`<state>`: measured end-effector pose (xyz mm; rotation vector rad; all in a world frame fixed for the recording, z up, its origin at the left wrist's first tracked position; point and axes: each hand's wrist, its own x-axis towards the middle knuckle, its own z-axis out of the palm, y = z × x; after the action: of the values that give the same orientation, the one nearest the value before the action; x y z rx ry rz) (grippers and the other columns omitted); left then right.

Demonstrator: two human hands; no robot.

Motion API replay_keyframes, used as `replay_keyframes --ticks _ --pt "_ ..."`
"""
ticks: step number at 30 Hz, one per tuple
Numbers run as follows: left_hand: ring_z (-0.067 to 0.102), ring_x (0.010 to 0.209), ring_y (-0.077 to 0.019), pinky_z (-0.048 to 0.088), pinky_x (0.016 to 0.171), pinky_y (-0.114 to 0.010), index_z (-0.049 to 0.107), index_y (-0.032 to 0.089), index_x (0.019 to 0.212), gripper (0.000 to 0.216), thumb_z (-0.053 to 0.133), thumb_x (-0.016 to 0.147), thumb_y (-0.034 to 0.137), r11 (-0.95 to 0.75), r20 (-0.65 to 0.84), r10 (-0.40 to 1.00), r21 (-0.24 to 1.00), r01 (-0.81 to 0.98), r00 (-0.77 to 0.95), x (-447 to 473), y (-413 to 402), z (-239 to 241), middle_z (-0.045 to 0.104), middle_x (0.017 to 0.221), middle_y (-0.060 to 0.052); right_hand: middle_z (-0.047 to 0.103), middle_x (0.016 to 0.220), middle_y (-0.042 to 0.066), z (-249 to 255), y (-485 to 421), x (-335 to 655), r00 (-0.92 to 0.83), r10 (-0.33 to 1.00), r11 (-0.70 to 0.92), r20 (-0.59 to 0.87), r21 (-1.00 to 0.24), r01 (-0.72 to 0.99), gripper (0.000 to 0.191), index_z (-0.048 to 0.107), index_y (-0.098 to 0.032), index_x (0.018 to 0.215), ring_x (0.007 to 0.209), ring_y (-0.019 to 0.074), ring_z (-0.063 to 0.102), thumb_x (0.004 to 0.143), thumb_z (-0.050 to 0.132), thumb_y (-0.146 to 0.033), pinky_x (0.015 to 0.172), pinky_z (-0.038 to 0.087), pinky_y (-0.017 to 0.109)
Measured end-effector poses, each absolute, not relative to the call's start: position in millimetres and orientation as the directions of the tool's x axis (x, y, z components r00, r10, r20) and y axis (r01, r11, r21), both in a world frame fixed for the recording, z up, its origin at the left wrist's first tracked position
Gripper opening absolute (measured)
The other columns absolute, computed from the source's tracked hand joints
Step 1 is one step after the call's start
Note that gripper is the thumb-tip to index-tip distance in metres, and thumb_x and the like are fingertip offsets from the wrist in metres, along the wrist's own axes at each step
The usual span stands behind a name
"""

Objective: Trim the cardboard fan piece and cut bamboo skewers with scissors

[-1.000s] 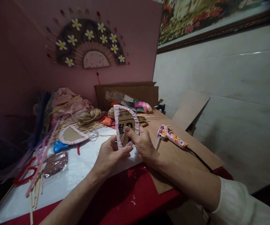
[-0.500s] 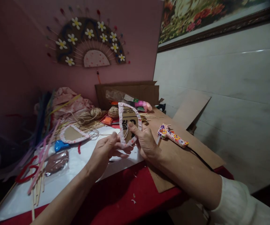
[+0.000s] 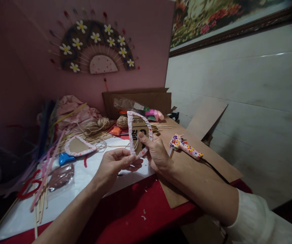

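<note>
Held upright above the table is a half-round cardboard piece [image 3: 139, 130], its edge wrapped in pale pink dotted fabric and dark print on its brown face. My right hand [image 3: 158, 152] grips its right side, thumb pressed on the face. With thumb and fingers, my left hand [image 3: 119, 161] pinches the wrapped lower left corner. A thin pale strand lies across the cardboard near my right thumb. Another fabric-edged cardboard piece [image 3: 79, 145] rests on the white paper at the left. To the right lies a flower-patterned glue gun [image 3: 185, 146] with a black cord.
Thin sticks [image 3: 40, 203], a red pipe cleaner [image 3: 29, 189] and a brown clay packet [image 3: 61, 177] lie at the left. Behind are twine [image 3: 97, 125], pink fabric [image 3: 73, 110] and cardboard sheets [image 3: 138, 95]. A flowered fan-shaped decoration [image 3: 97, 44] hangs on the wall.
My left thumb has come down onto the lower left corner of the cardboard piece, closing the pinch there. My right hand keeps its grip. The view has shifted very slightly.
</note>
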<state>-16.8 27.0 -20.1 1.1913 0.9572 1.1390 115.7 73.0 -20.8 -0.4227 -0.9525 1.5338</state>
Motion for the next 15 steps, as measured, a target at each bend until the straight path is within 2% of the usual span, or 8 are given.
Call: replay_keyframes --ticks 8,12,15 --pt "0.068 0.065 -0.0194 0.054 0.060 -0.029 0.064 0.011 0.069 0.035 0.060 0.077 0.044 -0.008 0.044 0.985 0.978 -0.211 0.166 -16.5 26.5 -21.2 0.072 0.070 -0.010 0.063 0.073 0.000 -20.5 73.6 114.9 -0.210 0.942 0.073 0.263 -0.769 -0.635 0.035 0.061 -0.017 0.090 0.059 0.0112 0.056 0.065 0.073 -0.037 0.047 0.043 0.021" --pt "0.068 0.072 -0.0194 0.053 0.065 -0.028 0.067 0.010 0.078 0.021 0.069 0.071 0.030 0.003 0.040 0.977 0.979 -0.205 0.209 -17.1 25.1 -18.5 0.073 0.078 -0.011 0.062 0.069 -0.001 -19.7 74.9 115.7 -0.199 0.947 0.076 0.251 -0.780 -0.621 0.035 0.060 -0.017 0.091 0.062 0.0130 0.058 0.067 0.070 -0.040 0.047 0.043 0.021" --pt "0.068 0.071 -0.0187 0.053 0.066 -0.027 0.069 0.010 0.077 0.017 0.071 0.069 0.025 0.013 0.024 0.977 0.985 -0.173 0.212 -17.7 25.0 -17.5 0.073 0.078 -0.010 0.063 0.069 -0.001 -19.5 74.3 115.6 -0.200 0.948 0.073 0.248 -0.779 -0.623 0.035 0.060 -0.017 0.092 0.063 0.0134 0.058 0.067 0.070 -0.040 0.047 0.043 0.021"
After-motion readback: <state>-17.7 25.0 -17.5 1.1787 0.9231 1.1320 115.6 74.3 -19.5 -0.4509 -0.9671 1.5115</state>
